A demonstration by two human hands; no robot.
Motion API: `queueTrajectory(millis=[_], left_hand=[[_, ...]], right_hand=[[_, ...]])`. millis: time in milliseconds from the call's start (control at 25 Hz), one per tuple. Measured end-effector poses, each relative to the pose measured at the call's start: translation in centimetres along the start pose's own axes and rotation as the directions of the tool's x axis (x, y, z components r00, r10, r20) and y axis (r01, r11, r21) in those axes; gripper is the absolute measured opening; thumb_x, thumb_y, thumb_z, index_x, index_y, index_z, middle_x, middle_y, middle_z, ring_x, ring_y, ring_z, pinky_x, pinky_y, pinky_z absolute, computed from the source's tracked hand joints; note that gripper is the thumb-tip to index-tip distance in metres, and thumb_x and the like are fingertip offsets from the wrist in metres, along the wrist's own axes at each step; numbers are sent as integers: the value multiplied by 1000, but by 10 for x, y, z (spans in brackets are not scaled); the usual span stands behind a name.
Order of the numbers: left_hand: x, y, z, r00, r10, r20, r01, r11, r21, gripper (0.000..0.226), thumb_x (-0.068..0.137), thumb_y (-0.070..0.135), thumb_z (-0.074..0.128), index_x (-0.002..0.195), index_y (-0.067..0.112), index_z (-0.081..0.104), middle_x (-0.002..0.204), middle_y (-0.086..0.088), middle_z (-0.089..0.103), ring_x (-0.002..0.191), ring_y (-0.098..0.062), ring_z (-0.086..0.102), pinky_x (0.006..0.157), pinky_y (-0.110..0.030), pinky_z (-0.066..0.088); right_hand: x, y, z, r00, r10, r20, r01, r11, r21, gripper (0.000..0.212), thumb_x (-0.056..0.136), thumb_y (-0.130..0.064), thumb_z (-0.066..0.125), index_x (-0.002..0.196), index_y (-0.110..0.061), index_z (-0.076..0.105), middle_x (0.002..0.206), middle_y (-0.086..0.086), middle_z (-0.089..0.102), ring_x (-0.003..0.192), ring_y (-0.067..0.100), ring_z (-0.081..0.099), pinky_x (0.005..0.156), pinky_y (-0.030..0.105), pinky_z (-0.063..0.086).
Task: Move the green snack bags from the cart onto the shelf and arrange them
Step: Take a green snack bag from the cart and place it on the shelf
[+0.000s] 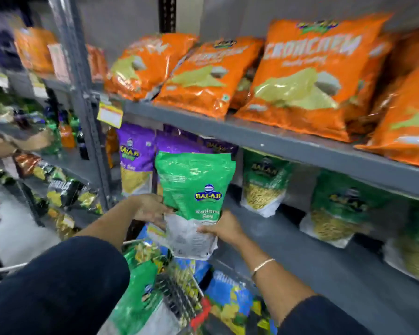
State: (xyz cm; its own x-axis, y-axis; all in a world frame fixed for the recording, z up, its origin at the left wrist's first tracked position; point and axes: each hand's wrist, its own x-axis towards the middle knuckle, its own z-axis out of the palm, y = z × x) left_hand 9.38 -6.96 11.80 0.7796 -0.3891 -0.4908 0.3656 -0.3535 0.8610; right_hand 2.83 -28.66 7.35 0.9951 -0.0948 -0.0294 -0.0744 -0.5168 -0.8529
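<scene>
At the bottom, a wire cart (pixel 179 293) is seen with another green snack bag (pixel 140 286) lying in it beside blue packets (pixel 230 293). Above it, an upright green snack bag (pixel 195 189) is gripped at its clear lower part: the left hand (pixel 153 209) is closed on its left edge, the right hand (pixel 224 228) on its lower right corner. The bag is held in front of the grey shelf (pixel 288 240), where purple bags (pixel 136 155) stand behind it and more green bags (pixel 264 184) stand to the right. Orange bags (pixel 300 76) are stacked on the shelf above.
</scene>
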Motion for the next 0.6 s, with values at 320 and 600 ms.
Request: queueTrajectory(millis=[320, 600], left_hand=[[85, 68, 110, 975, 108, 195, -123, 990, 69, 40, 89, -2, 50, 128, -2, 44, 88, 3, 59, 72, -5, 57, 63, -26, 57], [142, 71, 160, 952, 107, 286, -132, 989, 71, 42, 88, -1, 52, 129, -2, 45, 90, 1, 61, 80, -10, 59, 74, -30, 56]], right_hand=[[-2, 51, -85, 894, 204, -399, -159, 977, 142, 64, 48, -14, 88, 105, -6, 58, 104, 12, 70, 94, 23, 66, 75, 26, 49], [11, 102, -117, 819, 291, -494, -232, 956, 179, 69, 46, -13, 89, 106, -5, 56, 102, 11, 70, 91, 27, 67, 80, 38, 55]])
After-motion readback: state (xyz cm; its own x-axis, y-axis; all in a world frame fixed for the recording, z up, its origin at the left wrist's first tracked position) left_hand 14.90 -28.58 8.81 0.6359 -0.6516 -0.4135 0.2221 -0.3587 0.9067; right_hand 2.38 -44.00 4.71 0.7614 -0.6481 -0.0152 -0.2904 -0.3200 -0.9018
